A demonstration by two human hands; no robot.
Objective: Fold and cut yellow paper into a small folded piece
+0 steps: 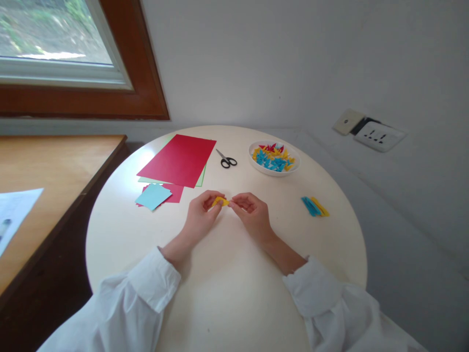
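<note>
on the round white worktop (227, 303), a dish (270, 173) holds many folded pieces (271, 159), seemingly done; yellow paper (219, 201), pinched in the left hand (201, 210) and right hand (255, 215) grip, looks part-folded; flat squares (153, 196) lie unfolded.

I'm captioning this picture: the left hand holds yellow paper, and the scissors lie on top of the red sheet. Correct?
Not quite: the scissors lie on the round table, right of the red sheet rather than on it, as the head view shows. The left hand does hold yellow paper.
</note>
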